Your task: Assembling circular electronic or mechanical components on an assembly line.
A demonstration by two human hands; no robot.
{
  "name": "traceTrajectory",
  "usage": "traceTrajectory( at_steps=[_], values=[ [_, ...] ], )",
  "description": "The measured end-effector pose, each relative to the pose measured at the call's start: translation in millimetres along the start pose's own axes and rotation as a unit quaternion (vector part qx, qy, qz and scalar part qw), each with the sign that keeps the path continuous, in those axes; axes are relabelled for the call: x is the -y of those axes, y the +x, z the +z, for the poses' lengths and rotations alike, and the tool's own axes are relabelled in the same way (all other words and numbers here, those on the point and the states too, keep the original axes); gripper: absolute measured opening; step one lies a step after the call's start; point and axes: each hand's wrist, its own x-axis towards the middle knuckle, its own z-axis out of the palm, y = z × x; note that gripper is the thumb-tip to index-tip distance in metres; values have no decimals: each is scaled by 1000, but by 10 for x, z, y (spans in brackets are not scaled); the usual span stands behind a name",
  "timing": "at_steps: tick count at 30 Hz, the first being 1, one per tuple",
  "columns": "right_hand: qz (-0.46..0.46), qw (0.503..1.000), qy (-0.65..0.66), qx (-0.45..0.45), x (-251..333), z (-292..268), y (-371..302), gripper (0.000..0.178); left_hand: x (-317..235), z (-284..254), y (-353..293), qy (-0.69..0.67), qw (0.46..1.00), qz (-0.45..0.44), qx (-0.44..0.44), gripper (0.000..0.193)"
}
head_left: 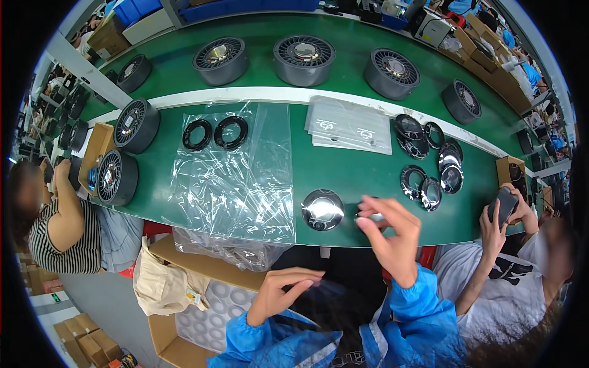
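My right hand (396,236) is over the front edge of the green table, its thumb and fingers curled toward each other. A dark, shiny edge shows between them; most of that piece is hidden. Just left of it lies a round silver disc (323,210) with a bright mirror finish. Low in front of my body, my left hand (279,293) has its fingers stretched out, with nothing visible in them. Several glossy black rings (431,193) lie to the right. Two more black rings (230,132) rest on clear plastic bags (233,190) at the left.
Stacked whitish printed sheets (350,126) lie mid-table. Several grey finned wheels (305,60) stand along the far strip and left end. A carton (161,334) with ringed packing sits below at left, beside a beige cloth bag (162,279). A seated person (491,276) at right holds a phone.
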Motion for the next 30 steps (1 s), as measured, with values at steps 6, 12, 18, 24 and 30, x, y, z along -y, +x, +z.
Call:
traceTrajectory(
  at_steps=[6, 12, 18, 24, 30],
  values=[
    [-158, 933, -314, 76, -174, -205, -71, 52, 865, -594, -564, -69, 944, -311, 80, 24],
    [-130, 928, -321, 139, -76, -353, -54, 68, 1181, -1415, -212, -57, 932, -345, 94, 28],
    [-185, 963, -167, 98, 386, 120, 103, 75, 2847, -2678, -501, 531, 847, -23, 2, 34],
    [-225, 926, -296, 69, -81, 550, 223, 69, 2189, -1951, 710, 600, 797, -68, -11, 39],
    [-177, 947, -246, 102, -141, 10, 311, 68, 1832, -1831, 446, 664, 728, -161, -53, 45]
  ],
)
